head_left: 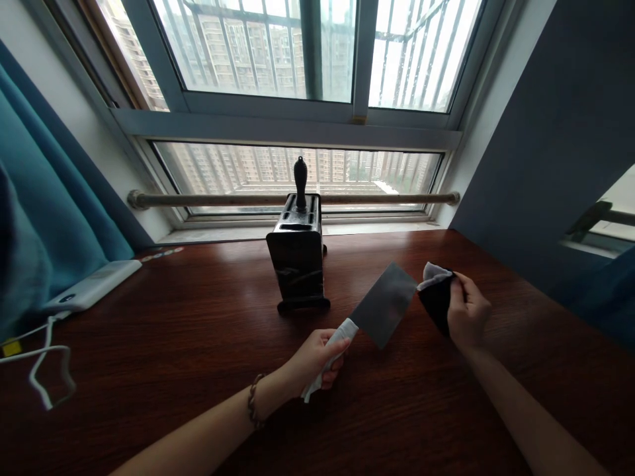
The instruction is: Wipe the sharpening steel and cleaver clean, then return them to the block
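Observation:
My left hand (320, 360) is wrapped round the handle of a cleaver (387, 304), its broad grey blade slanting up to the right. White wrapping covers the handle. On the right, my right hand (469, 311) pinches a black cloth pouch (435, 301) with a pale lining folded out at its top. The pouch's upper left corner is close beside the blade's far corner; whether they touch, I cannot tell. Behind the cleaver, a black knife block (298, 264) stands upright, with one black-handled tool (300, 182) sticking out of its top.
Everything is over a dark reddish wooden table (198, 370). At the left lie a white power strip (94, 284) and its white cable (47, 370), beside a blue curtain (54, 178). A horizontal rail (223, 200) crosses before the window at the back.

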The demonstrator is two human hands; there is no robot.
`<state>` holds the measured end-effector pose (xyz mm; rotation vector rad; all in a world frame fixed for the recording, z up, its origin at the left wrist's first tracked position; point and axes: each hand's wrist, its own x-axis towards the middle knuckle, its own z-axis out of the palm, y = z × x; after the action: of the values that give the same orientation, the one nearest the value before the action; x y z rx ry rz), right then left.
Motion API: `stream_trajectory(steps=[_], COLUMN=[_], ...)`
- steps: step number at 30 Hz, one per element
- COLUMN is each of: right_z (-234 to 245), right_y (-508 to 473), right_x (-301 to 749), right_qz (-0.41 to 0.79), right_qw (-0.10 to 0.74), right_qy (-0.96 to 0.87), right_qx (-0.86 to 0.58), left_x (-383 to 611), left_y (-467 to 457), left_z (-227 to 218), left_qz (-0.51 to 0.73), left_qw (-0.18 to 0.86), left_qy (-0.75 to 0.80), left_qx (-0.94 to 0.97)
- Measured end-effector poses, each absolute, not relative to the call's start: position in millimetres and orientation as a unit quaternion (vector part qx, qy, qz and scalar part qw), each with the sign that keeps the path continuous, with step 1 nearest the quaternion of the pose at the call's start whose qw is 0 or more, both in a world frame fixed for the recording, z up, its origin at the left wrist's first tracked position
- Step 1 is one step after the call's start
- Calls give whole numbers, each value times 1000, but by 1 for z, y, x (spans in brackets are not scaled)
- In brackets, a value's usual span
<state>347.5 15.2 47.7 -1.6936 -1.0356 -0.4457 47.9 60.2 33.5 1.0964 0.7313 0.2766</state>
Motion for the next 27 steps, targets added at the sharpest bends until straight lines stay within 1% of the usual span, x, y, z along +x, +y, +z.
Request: stream_trajectory(steps=[1,2,3,4,6,7,8,9,11,22,27], right_z=[50,52,51,50,45,42,40,38,36,35,32], right_y=[13,11,9,8,9,10,11,12,13,27,32], right_x=[343,336,328,320,304,298,294,291,292,334,354], right_qz=[-180,-167,-150,-126,-84,-70,-63,-59,-63,-142,-125], right_qw=[561,577,560,510,344,271,218,190,190,278,337], right_qy=[-437,-476,-552,-651,-822,-862,-879,-882,-868,-774,-714], right_qx=[-680,-643,-600,-548,-447,-424,-419,-427,-454,-551,-601], left_x=[48,48,48,48,48,48,48,48,48,48,48], left_y=[60,60,60,60,60,60,60,59,59,58,58], left_z=[34,34,35,35,36,36,36,36,36,43,44], left_qz=[129,128,128,128,129,130,131,132,131,115,114], left_qw=[783,784,786,786,785,784,784,785,787,781,771], left_qy=[338,337,335,333,331,331,331,329,323,319,313], left_qx=[506,504,504,505,508,509,509,508,509,525,543])
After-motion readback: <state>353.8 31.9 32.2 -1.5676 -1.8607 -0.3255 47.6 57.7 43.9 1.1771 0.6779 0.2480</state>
